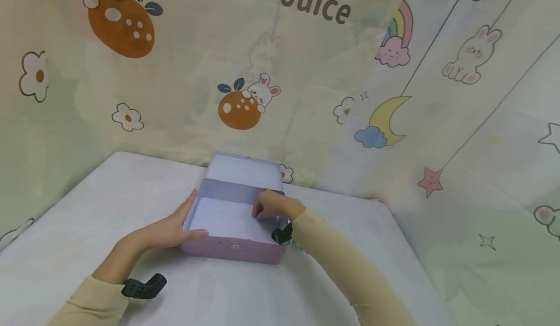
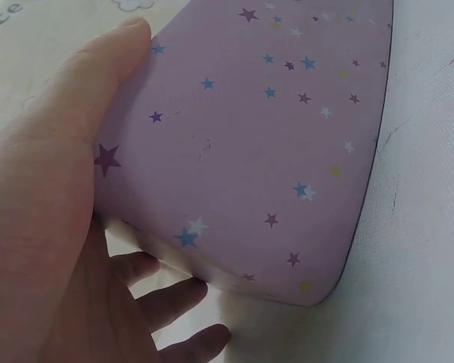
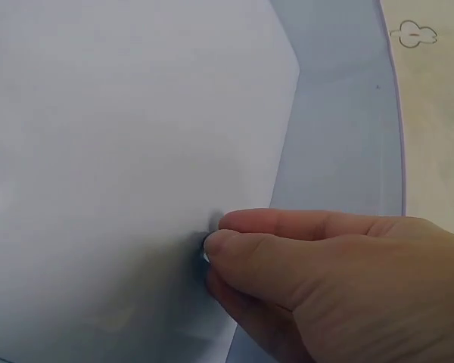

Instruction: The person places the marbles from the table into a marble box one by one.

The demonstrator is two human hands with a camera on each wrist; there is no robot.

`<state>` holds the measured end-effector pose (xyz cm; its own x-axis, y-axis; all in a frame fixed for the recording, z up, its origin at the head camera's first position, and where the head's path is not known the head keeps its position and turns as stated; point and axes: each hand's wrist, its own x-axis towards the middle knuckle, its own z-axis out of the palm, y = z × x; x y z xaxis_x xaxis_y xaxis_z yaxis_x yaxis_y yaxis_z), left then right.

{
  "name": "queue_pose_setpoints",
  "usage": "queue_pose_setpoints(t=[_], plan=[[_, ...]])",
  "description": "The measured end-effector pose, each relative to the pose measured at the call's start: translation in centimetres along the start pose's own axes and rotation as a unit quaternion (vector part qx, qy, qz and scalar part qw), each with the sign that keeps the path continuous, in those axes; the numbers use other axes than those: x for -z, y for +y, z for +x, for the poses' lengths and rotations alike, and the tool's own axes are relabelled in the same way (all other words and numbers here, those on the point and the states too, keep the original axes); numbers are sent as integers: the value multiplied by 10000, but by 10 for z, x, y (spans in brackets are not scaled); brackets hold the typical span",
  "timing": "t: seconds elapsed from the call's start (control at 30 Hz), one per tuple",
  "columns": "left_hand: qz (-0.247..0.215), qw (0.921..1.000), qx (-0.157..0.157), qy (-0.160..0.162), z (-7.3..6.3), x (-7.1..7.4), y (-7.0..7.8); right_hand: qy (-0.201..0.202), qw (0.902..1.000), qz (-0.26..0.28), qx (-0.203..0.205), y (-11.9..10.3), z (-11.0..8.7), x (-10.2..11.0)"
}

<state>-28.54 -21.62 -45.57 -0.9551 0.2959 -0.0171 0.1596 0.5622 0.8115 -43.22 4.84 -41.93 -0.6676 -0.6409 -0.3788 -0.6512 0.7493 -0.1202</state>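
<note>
We've our R hand (image 1: 272,205) inside the open box (image 1: 218,253), its grip pinching a small dark item (image 3: 206,255), mostly hidden, so can't tell its long axis. It's R of ctr., nearer the far wall (image 1: 227,191). Our L hand (image 1: 170,230), fingers spread, is at the box's near L corner, so R is nearer. Box sits twd. the far edge of the table (image 1: 144,195).

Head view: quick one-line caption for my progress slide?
Left hand resting at the near left corner of an open lilac box, right hand lowered inside it.
</note>
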Motion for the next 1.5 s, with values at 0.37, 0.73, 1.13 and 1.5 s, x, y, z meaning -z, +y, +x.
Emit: queue_pose_setpoints(t=[0.37, 0.73, 1.13, 1.5], plan=[[-168, 9998, 47, 33, -2, -13, -6, -79, 9998, 29, 196, 3, -1, -9], [-97, 9999, 122, -23, -4, -20, -6, 411, 9940, 908, 444, 1, -21, 5], [69, 9999, 68, -80, 0, -14, -5, 2555, 9386, 2291, 364, 21, -111, -2], [124, 9999, 39, 0, 2, 1, -5, 2689, 9284, 2512, -508, 49, -140, -30]])
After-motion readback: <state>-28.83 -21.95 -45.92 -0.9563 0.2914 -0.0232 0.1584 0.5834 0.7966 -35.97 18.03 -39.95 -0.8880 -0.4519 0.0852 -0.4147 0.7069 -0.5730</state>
